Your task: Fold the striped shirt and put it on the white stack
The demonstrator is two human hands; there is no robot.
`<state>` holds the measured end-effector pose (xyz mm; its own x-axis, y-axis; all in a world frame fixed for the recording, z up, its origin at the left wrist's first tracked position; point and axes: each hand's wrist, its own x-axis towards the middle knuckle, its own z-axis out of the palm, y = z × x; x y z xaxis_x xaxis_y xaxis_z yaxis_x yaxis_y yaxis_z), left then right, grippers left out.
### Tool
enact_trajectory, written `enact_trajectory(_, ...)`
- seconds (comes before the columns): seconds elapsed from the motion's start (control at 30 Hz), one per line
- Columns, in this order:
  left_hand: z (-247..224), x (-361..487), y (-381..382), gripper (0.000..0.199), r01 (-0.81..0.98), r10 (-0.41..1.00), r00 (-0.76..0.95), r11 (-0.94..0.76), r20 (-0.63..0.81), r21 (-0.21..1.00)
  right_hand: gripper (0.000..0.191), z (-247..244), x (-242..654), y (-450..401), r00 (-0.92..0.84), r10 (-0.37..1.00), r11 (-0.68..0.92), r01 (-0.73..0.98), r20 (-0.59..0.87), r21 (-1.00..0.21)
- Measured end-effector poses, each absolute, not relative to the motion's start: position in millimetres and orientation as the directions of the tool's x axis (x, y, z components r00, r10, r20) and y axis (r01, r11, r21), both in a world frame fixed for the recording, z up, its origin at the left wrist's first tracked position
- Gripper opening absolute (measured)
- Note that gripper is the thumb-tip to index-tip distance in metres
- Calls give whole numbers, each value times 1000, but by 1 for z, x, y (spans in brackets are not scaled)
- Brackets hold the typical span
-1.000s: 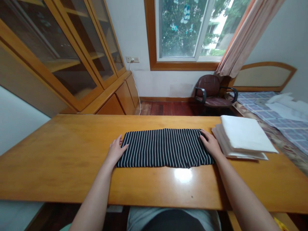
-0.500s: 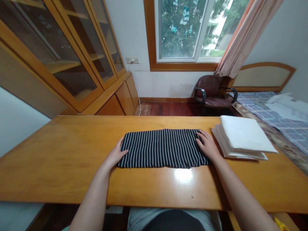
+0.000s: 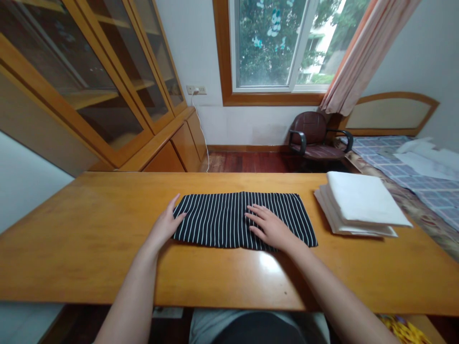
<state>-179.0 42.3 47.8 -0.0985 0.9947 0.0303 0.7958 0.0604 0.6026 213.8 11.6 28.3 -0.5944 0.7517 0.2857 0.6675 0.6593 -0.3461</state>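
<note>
Shifted in from the right end of the striped cloth (image 3: 215, 220), the right hand (image 3: 268, 228) now lies flat near its middle, fingers slightly spread, while the left hand (image 3: 165, 224) rests at its left end, thumb on the fabric and fingers loosely open. Beneath them, the cloth lies across the middle of the wooden counter (image 3: 89, 239), left of the white stack (image 3: 366, 198); farther right stands a maroon chair (image 3: 311, 136).

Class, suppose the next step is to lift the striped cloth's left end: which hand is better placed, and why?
Left, I'd judge: the left hand is at that end of the striped cloth, thumb over it, while the right hand lies near the middle.
</note>
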Motion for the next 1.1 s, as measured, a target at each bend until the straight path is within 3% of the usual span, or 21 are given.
enact_trajectory(0.23,60,-166,47,64,857,992,28,-89,127,507,50,19,145,21,-706,682,719,602,189,-347)
enact_trajectory(0.37,81,-138,45,58,895,968,172,-231,183,381,53,10,134,23,-713,676,714,571,186,-406)
enact_trajectory(0.53,114,-78,37,55,920,936,320,-344,144,188,40,11,139,28,-602,759,585,464,248,-665)
enact_trajectory(0.67,117,-26,21,59,887,891,446,-453,86,89,36,7,156,41,-271,949,246,324,159,-913)
enact_trajectory(0.77,107,-1,5,59,791,808,585,-587,65,172,37,3,171,50,-122,992,10,204,-15,-979)
enact_trajectory(0.87,94,3,-4,54,717,768,637,-622,67,315,42,3,181,55,-94,988,-104,150,-119,-983)
enact_trajectory(0.97,81,-11,-1,44,702,799,590,-580,120,414,53,4,181,57,-118,976,-169,124,-184,-978)
enact_trajectory(1.1,55,-44,20,32,721,869,434,-494,239,485,68,4,175,61,-165,971,-126,247,-170,-961)
